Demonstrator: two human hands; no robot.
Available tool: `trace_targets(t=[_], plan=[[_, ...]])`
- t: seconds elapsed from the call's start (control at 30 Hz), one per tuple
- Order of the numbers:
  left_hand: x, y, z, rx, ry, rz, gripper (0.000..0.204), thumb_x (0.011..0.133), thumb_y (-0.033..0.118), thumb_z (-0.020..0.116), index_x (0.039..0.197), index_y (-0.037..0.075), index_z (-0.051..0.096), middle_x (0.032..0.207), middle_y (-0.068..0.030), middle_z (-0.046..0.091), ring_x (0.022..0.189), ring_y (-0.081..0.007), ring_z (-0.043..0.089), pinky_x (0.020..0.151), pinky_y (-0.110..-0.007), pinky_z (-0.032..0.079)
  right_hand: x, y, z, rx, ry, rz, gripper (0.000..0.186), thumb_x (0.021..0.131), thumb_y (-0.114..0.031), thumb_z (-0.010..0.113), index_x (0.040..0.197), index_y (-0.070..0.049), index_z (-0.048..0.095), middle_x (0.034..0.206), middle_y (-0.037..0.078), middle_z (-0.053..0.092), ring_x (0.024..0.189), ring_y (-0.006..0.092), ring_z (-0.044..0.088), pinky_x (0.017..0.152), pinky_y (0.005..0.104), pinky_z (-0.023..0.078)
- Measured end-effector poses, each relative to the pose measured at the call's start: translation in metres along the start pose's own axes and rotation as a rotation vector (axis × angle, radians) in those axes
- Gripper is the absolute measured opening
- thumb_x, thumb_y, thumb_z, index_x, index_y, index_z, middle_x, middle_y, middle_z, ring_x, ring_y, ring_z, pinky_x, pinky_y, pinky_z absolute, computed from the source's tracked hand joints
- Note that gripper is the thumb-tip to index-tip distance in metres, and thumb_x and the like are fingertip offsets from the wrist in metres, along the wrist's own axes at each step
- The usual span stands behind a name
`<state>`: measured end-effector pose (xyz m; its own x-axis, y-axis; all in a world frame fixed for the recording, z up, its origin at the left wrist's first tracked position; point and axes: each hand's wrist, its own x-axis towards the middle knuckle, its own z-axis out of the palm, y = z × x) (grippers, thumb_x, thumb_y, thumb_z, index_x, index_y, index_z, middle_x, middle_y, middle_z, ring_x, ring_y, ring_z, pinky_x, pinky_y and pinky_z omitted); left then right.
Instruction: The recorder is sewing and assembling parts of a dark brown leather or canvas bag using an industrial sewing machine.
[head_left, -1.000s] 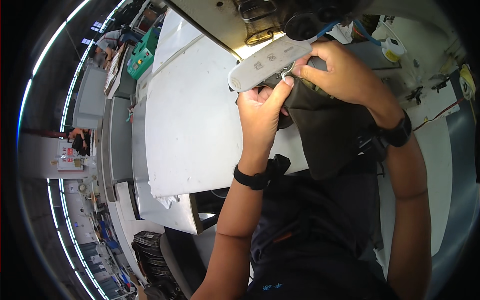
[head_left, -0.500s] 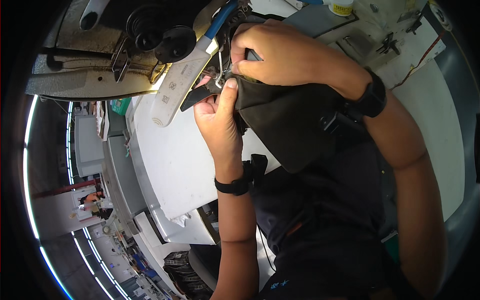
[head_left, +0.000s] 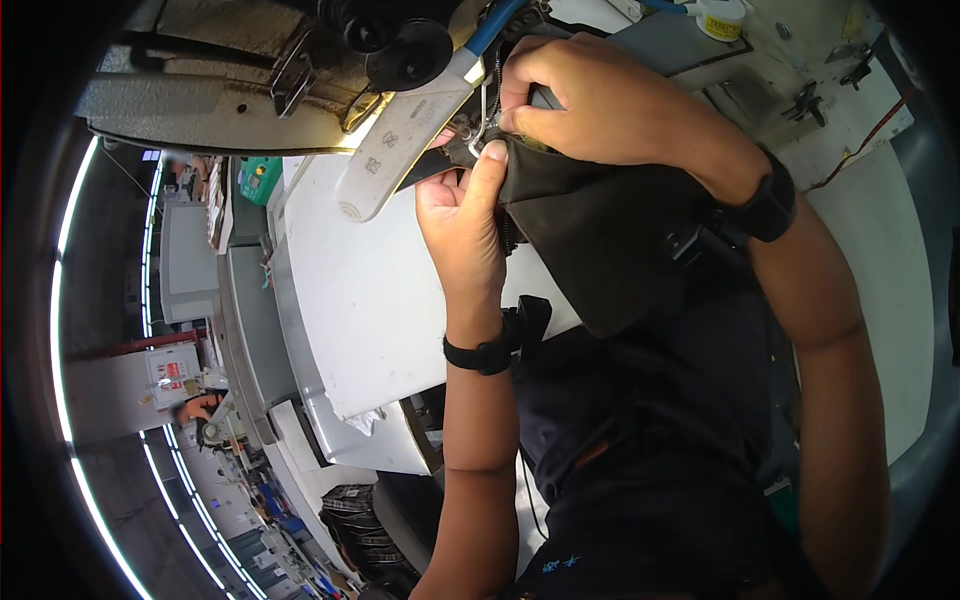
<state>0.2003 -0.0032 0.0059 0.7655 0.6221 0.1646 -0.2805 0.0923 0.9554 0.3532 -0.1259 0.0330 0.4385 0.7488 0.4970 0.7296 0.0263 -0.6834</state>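
Left hand (head_left: 463, 225) and right hand (head_left: 595, 105) pinch the cloth (head_left: 595, 235) at the machine (head_left: 205, 108), seemingly aligning it; feeding would call for steadiness.

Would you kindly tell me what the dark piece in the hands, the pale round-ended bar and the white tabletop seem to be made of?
The dark piece looks like matt cloth, as it creases and hangs softly; thin leather-like material is possible. The pale bar is probably smooth moulded plastic, judging by its even, rounded end. The white tabletop may be laminate, being flat and smooth.
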Motion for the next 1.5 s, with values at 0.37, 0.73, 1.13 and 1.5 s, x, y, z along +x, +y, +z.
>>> trace_targets(t=[0.37,0.73,1.13,1.5], plan=[[-0.053,0.024,0.008,0.109,0.153,-0.079,0.054,0.108,0.017,0.058,0.154,-0.007,0.041,0.138,-0.0134,0.060,0.123,-0.0160,0.059,0.099,-0.028,0.050,-0.004,0.005,0.005,-0.308,0.089,-0.168,0.034,0.089,-0.005,0.059,0.122,-0.006,0.066,0.093,0.019,0.075,0.087,0.0393,0.071,0.079,0.0488,0.057],[-0.024,0.002,0.012,0.107,0.141,-0.075,0.025,0.112,0.022,0.051,0.120,0.001,0.062,0.105,-0.0017,0.068,0.093,-0.0067,0.064,0.083,-0.024,0.052,0.008,0.008,-0.015,-0.395,-0.021,-0.444,0.051,0.091,-0.004,0.059,0.141,-0.011,0.062,0.090,0.016,0.073,0.078,0.0348,0.071,0.073,0.0451,0.057],[-0.013,-0.004,0.017,0.184,0.209,0.044,0.033,0.114,0.028,0.048,0.093,0.005,0.059,0.087,0.0067,0.051,0.082,-0.0031,0.044,0.076,-0.023,0.041,0.029,0.025,-0.016,-0.663,-0.363,-0.271,0.028,0.100,-0.013,0.054,0.122,-0.003,0.068,0.099,0.017,0.074,0.089,0.0348,0.072,0.079,0.0426,0.058],[0.064,-0.003,-0.046,0.075,-0.381,-0.171,0.042,0.115,0.023,0.041,0.145,-0.004,0.053,0.143,-0.0119,0.061,0.129,-0.0196,0.059,0.112,-0.037,0.046,-0.044,-0.038,-0.029,-1.052,0.048,-0.514,0.021,0.079,-0.011,0.067,0.097,-0.001,0.065,0.078,0.006,0.063,0.079,0.0216,0.067,0.074,0.0335,0.054]])
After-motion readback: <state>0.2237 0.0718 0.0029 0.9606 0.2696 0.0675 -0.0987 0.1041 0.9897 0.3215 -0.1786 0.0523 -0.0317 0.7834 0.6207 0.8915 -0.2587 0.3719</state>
